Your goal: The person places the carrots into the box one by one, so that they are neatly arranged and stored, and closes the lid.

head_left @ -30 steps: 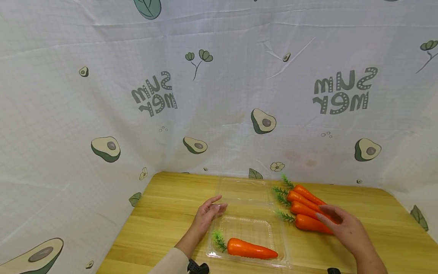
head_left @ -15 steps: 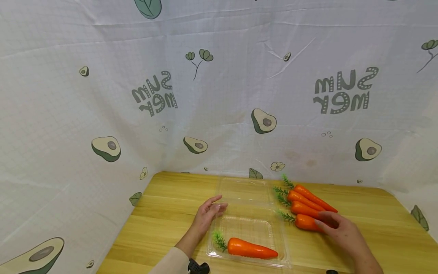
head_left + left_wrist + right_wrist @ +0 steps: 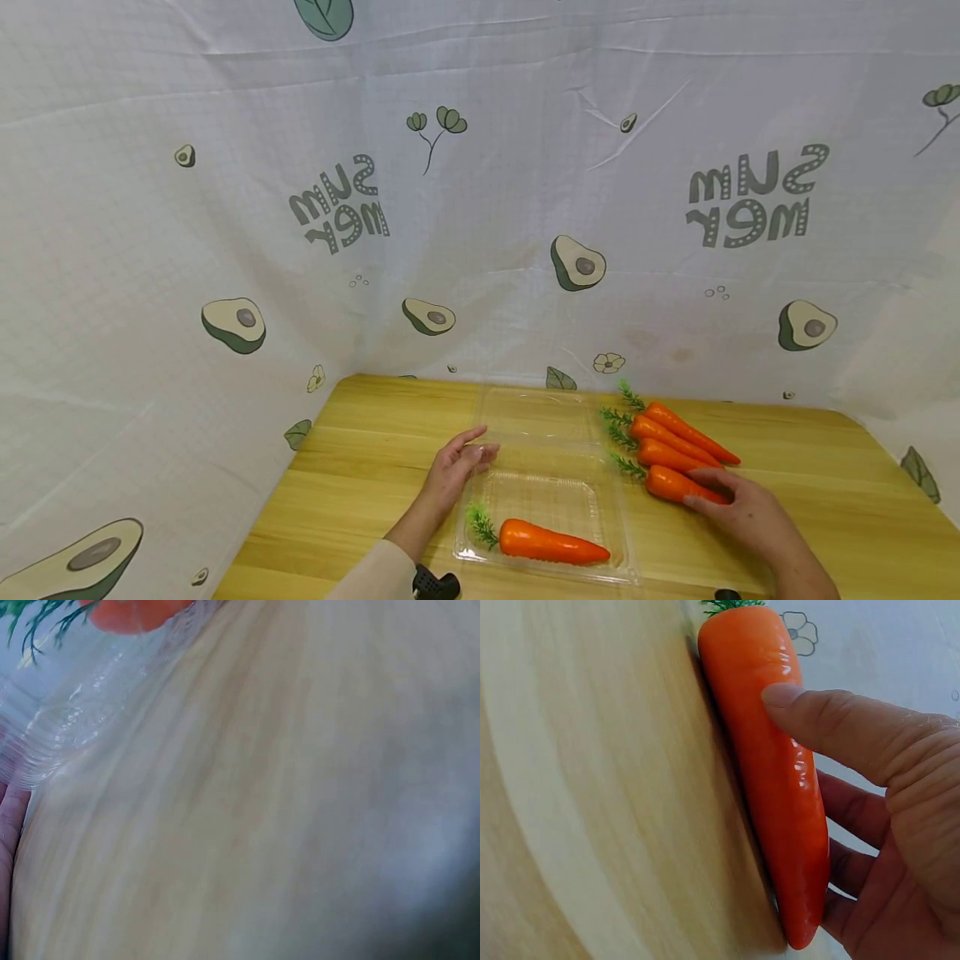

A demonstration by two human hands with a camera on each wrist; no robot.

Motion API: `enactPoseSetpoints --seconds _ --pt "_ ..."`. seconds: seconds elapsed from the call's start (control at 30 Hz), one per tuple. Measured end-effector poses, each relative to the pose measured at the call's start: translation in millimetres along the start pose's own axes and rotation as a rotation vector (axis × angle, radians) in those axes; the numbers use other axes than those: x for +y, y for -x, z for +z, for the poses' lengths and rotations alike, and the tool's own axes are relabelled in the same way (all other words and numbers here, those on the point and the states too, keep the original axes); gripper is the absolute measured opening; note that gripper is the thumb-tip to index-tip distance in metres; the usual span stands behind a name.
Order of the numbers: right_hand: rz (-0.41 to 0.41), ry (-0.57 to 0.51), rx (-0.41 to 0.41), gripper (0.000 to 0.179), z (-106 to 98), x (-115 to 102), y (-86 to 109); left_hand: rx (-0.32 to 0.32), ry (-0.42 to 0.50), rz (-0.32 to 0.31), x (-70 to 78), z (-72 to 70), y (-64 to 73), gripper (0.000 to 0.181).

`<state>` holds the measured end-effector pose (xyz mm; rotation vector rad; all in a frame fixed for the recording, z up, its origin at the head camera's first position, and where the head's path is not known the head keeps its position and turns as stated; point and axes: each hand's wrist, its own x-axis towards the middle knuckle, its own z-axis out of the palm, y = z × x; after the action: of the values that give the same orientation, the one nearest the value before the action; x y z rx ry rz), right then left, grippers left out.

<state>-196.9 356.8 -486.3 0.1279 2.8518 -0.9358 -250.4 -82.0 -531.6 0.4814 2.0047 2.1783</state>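
Note:
In the head view my right hand (image 3: pixel 738 510) holds the nearest orange carrot (image 3: pixel 667 483) of a group on the right. The right wrist view shows my thumb pressed on one side of that carrot (image 3: pixel 769 780) and my fingers behind it; the carrot lies along the wooden surface. My left hand (image 3: pixel 450 477) rests at the left side of a clear plastic box (image 3: pixel 628 533), fingers loosely bent by its rim. Inside the box lies another carrot (image 3: pixel 551 542) with green leaves. In the left wrist view part of a finger (image 3: pixel 9 817) shows under the box's edge.
Several more carrots (image 3: pixel 693 429) lie fanned out behind the held one, leaf ends to the left. The box's lid (image 3: pixel 536 414) lies folded back toward the rear. A white printed cloth (image 3: pixel 495 208) hangs behind and beside the wooden table (image 3: pixel 300 533).
My right hand has moved slightly left and nearer, closing its thumb and fingers on the nearest carrot, whose leaf end has tipped a little toward the back. My left hand has stayed in place.

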Motion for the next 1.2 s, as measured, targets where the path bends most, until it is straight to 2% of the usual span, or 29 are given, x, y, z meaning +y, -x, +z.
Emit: enactPoseSetpoints --seconds 0.07,0.13,0.17,0.23,0.3,0.37,0.4,0.47,0.67,0.83,1.2 --pt "-0.015 0.002 0.007 0.075 1 1 -0.4 0.0 -0.002 0.003 -0.2 -0.2 0.1 0.052" --pt "-0.205 -0.069 0.101 0.054 9 7 -8.9 -0.001 -0.003 0.003 -0.1 -0.4 0.3 0.053" --pt "-0.23 -0.064 0.125 0.046 11 8 -8.9 -0.003 -0.003 0.003 -0.1 -0.5 0.4 0.053" --pt "-0.378 -0.084 0.197 0.035 16 10 -13.7 -0.003 -0.004 0.002 -0.2 -0.7 0.4 0.053" --pt "-0.405 -0.074 0.21 0.034 18 11 -14.1 -0.003 -0.006 0.003 -0.5 -0.7 0.1 0.053" --pt "-0.239 -0.024 0.114 0.044 11 7 -6.3 -0.004 -0.009 0.006 -0.8 -0.7 -0.2 0.053" --pt "-0.226 -0.031 0.089 0.05 10 6 -6.0 -0.005 -0.014 0.011 -1.0 -0.6 -0.4 0.053" --pt "-0.097 0.009 0.011 0.064 5 2 -0.4 -0.009 -0.016 0.021 -1.3 -0.5 -0.8 0.054" --pt "-0.037 0.035 -0.045 0.073 0 -1 1.6 -0.013 -0.003 0.022 -2.9 -0.6 -2.2 0.053" --pt "-0.006 0.038 -0.048 0.081 -2 -1 1.8 -0.011 0.003 0.012 -2.8 -0.6 -2.5 0.052" --pt "0.006 0.067 -0.025 0.09 -12 -6 6.6 0.01 -0.01 0.003 -0.8 0.3 -1.2 0.052"
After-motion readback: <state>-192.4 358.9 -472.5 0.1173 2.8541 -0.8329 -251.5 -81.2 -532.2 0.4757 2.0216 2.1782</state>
